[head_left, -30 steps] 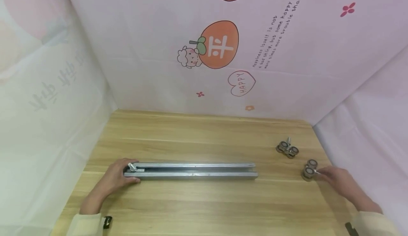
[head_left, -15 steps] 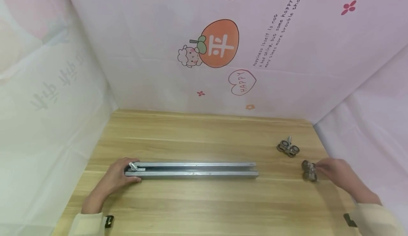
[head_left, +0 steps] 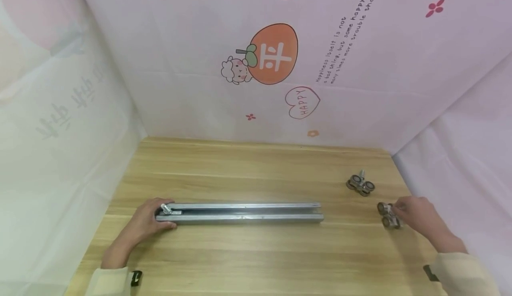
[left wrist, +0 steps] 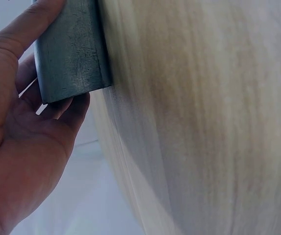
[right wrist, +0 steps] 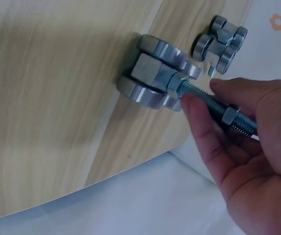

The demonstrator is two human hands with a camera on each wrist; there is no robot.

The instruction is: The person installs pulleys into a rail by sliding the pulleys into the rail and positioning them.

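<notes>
A long metal channel rail (head_left: 248,218) lies on the wooden table with its slot facing up. My left hand (head_left: 145,219) grips its left end, thumb on the near side and fingers on the far side. A bolt (head_left: 166,209) sticks up from the slot by that hand. On the right, my right hand (head_left: 418,216) pinches the threaded bolt (right wrist: 204,98) of a roller trolley (right wrist: 150,73). The trolley's wheels point away from the palm in the right wrist view. Whether they touch the table I cannot tell.
Another roller trolley (head_left: 361,185) rests behind the right hand, its bolt pointing to the back. White printed cloth (head_left: 208,100) walls the table (head_left: 248,260) at the back and both sides.
My right hand has turned the roller trolley by its bolt and shifted slightly left; its wheels now face another way. The left hand and rail have not visibly moved.
</notes>
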